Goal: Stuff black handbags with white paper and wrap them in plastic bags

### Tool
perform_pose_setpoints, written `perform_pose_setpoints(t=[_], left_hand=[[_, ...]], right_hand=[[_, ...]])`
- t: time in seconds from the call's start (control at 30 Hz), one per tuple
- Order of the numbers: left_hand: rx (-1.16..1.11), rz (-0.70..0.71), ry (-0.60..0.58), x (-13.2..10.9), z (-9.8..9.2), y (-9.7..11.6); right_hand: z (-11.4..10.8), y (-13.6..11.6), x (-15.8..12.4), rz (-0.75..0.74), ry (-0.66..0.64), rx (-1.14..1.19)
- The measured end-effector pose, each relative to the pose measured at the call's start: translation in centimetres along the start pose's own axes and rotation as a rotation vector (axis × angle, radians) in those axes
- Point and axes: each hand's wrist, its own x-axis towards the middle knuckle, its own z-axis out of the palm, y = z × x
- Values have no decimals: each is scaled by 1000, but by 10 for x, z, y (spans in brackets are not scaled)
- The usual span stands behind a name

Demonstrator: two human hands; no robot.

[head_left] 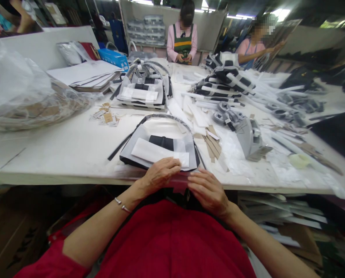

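Note:
A grey and black bag (160, 148) with a curved handle lies flat at the near edge of the white table (59, 150), a white paper strip (157, 152) across it. My left hand (159, 175) rests at the bag's front edge, fingers curled onto the strip's lower edge. My right hand (208, 191) sits beside it at the table edge, fingers bent over a dark red piece (179, 181) held between both hands. What exactly the fingers pinch is partly hidden.
A second bag (141, 90) lies farther back. Striped bags (227, 79), white strips and cardboard pieces (213, 144) crowd the right side. A big clear plastic sack (18, 92) is at left. Two people work at the far end.

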Motion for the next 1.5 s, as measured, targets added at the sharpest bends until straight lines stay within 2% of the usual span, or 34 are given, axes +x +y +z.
perform_pose_setpoints(t=[0.07, 0.17, 0.27, 0.37, 0.5, 0.73, 0.9, 1.03, 1.17, 1.33, 1.5], left_hand=[[-5, -3, 12, 0, 1, -1], [-19, -2, 32, 0, 1, -1], [-5, -10, 41, 1, 1, 0], [29, -26, 21, 2, 0, 2], [79, -44, 18, 1, 1, 3], [134, -71, 65, -2, 14, 8], [146, -103, 135, -3, 19, 16], [127, -112, 173, -4, 20, 21], [82, -152, 211, -5, 20, 24], [-1, -171, 231, -7, 14, 30], [17, -327, 299, 3, 15, 36]], right_hand=[[8, -7, -18, -69, -56, -70], [30, -8, -34, -18, -93, -223], [50, -1, -33, 71, -53, -324], [57, 4, -25, 107, 3, -272], [50, 1, -14, 139, 67, -132], [39, -7, -9, 168, 85, 38], [28, -12, -4, 111, 15, 7], [10, -9, 14, -1, 13, -92], [-5, 4, 40, -50, -85, -49], [-12, 17, 63, 16, -288, -61], [-11, 31, 81, 104, -422, -105]])
